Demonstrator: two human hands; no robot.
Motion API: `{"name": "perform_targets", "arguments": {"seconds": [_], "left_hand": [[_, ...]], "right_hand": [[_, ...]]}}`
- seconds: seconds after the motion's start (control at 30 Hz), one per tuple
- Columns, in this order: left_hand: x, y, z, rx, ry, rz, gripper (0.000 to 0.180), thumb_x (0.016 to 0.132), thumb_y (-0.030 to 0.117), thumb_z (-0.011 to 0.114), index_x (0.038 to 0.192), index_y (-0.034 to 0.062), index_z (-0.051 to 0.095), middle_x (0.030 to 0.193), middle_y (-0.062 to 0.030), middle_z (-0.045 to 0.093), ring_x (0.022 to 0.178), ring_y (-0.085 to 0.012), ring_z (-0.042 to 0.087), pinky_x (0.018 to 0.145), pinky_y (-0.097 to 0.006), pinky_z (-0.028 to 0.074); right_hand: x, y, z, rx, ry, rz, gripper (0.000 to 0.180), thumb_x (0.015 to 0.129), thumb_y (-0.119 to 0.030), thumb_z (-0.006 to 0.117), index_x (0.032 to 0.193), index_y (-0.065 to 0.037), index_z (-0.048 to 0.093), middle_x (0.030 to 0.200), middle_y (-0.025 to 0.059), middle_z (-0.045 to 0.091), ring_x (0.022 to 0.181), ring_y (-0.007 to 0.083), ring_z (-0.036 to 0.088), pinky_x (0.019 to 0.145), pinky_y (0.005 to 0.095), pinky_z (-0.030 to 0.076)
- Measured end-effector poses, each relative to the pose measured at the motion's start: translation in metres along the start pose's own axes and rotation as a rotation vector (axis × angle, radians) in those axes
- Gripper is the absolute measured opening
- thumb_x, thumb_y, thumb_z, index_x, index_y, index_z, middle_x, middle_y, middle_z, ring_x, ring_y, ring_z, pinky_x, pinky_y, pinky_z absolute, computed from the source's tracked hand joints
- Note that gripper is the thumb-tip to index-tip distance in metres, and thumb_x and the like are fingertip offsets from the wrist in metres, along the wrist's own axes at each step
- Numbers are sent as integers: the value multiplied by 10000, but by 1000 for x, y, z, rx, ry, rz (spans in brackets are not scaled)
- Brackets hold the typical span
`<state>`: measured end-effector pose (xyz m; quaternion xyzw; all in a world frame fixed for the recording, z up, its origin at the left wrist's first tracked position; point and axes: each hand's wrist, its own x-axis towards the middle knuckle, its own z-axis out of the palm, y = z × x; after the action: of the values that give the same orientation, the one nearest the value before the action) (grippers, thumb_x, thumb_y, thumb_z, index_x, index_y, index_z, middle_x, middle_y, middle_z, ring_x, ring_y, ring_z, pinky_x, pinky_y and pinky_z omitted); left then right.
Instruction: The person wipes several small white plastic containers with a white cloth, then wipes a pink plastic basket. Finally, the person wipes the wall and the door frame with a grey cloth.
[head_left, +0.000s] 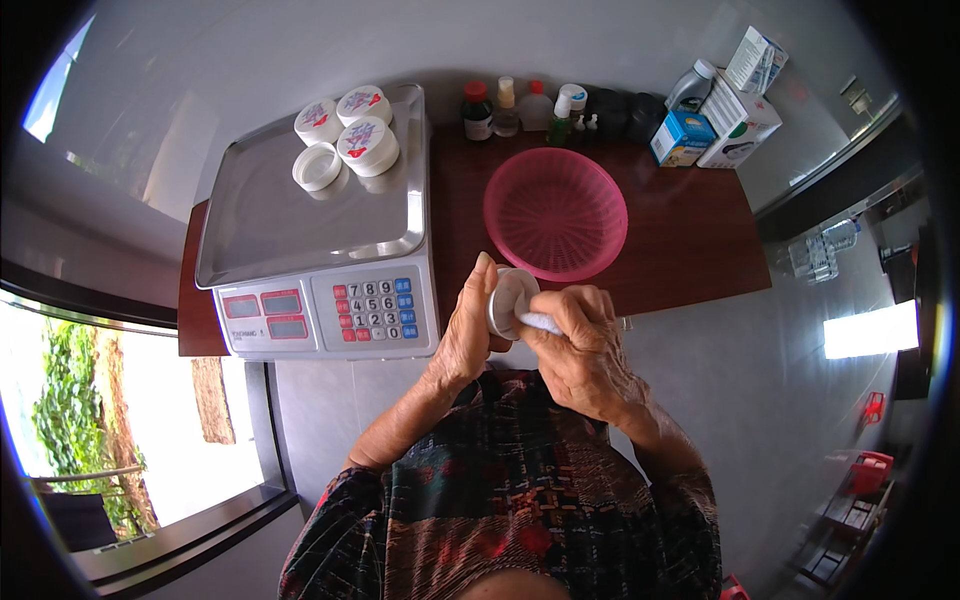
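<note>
1. Left hand (464, 335): we see it gripping a round white plastic container part (504, 300) by its side; lid or jar, we can't tell.
2. Right hand (582, 350): closed, pinching a white cloth (541, 322) against that part's open face.
3. Part's position: between both hands, near the dark red-brown wooden table's (690, 235) front edge, beside the round pink plastic basket (555, 268).
4. Left of it we see a silver-topped white electronic scale (320, 235) bearing round white plastic containers (367, 146).

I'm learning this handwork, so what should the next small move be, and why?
Perhaps turn the white round container slightly with the left hand, which holds it: the right hand has a white wad at only one side.
</note>
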<state>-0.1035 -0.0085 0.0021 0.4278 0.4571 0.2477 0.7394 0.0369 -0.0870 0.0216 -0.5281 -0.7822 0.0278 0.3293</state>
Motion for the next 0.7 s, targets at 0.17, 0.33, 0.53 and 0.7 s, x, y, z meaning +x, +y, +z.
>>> {"name": "perform_targets", "arguments": {"seconds": [0.17, 0.33, 0.53, 0.7], "left_hand": [[5, -11, -2, -34, 65, 25, 743, 885, 700, 239, 1157, 81, 545, 981, -100, 627, 827, -170, 624, 558, -257, 494], [-1, 4, 2, 9, -39, 67, 743, 887, 700, 216, 1222, 102, 502, 1080, -106, 612, 912, -204, 634, 651, -305, 551], [3, -4, 1, -213, -163, 261, 599, 991, 515, 219, 1073, 25, 554, 956, -82, 606, 892, -147, 578, 783, -285, 487], [5, -4, -5, -106, -67, 156, 683, 920, 657, 214, 1085, 81, 542, 962, -72, 601, 847, -164, 603, 685, -286, 521]], "right_hand": [[5, 3, -7, 323, -23, 6, 349, 686, 36, 674, 1020, -65, 673, 1057, 35, 548, 924, 236, 521, 820, 369, 470], [9, 1, -4, 342, 279, 146, 407, 625, 59, 714, 1004, -81, 668, 972, 61, 599, 820, 239, 551, 714, 330, 503], [24, -6, 13, -36, 240, 49, 467, 592, -71, 768, 1040, -62, 636, 1119, 83, 495, 940, 261, 502, 796, 403, 418], [20, -8, -2, -24, 2, 62, 438, 658, -73, 709, 1083, -18, 618, 1133, 96, 469, 968, 263, 486, 824, 397, 405]]}}
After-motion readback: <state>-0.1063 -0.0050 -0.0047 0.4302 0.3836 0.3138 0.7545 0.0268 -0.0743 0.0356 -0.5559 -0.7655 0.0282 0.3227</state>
